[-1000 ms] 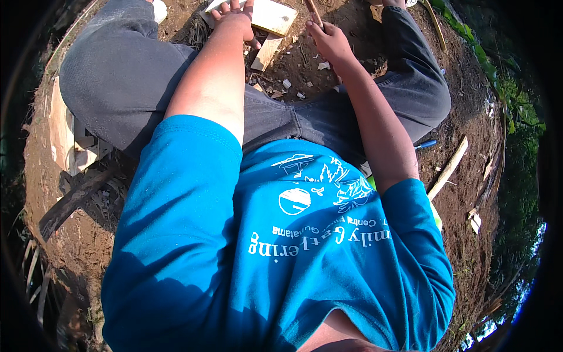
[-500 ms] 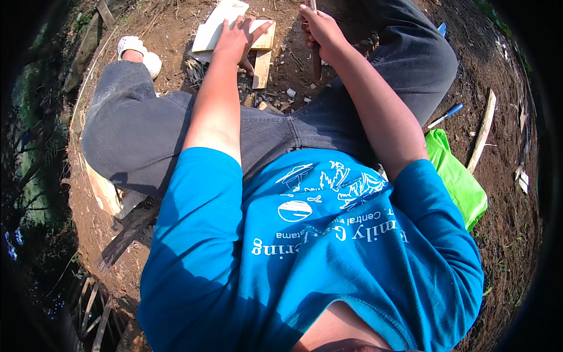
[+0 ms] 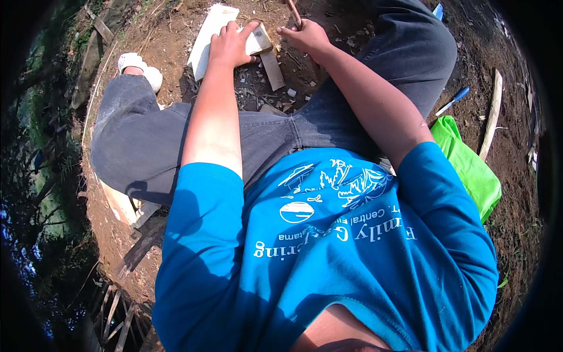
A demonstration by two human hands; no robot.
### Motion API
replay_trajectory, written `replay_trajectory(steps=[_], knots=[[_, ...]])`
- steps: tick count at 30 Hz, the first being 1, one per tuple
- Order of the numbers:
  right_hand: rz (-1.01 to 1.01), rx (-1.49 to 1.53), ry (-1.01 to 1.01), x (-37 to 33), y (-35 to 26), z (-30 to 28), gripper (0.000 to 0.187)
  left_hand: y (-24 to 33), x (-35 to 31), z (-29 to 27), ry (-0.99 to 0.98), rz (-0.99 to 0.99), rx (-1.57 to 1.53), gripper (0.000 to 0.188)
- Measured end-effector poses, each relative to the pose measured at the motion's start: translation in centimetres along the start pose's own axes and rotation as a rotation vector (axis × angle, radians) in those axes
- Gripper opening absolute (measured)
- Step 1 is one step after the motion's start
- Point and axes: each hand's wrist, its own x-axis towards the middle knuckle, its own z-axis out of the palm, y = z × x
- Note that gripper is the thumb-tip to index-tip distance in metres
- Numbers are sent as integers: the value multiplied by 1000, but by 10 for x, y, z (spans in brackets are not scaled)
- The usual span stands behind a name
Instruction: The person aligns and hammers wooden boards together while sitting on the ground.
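My left hand (image 3: 230,48) grips a short pale wooden block (image 3: 258,40), with the thumb near its far edge and a fingertip showing at its near side. Under and beyond that hand lies a wider whitish board (image 3: 212,29). A narrow wood strip (image 3: 272,70) sticks out toward me from below the block. To the right, my right hand (image 3: 308,39) is closed around a slim brown wooden handle (image 3: 294,12), held slantwise. The handle's far end runs out of the picture, so the tool's kind does not show.
Wood chips (image 3: 291,92) litter the soil between my legs. On my right lie a blue-handled tool (image 3: 457,98), a long wood strip (image 3: 491,114) and a bright green cloth or bag (image 3: 469,167). Pale boards (image 3: 119,202) and a dark timber (image 3: 141,249) rest on my left.
My left hand's spread fingers have drawn in around the block. The block and the strip below it have turned. My right hand has shifted slightly left with the handle, which tilts more.
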Motion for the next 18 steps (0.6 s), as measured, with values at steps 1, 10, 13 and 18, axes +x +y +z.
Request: replay_trajectory(steps=[1,10,13,18], knots=[[23,-81,-90,-2,0,-4,62,7,-1,-5,-11,-54,-10,104],[-196,-167,10,-37,-6,25,65,2,-11,-19,214,-312,-180,111],[-199,-88,35,-38,-9,24,58,-2,-13,-23,238,-333,-176,109],[-148,-62,-4,-37,-7,25,49,2,-14,-24,211,-332,-163,105]])
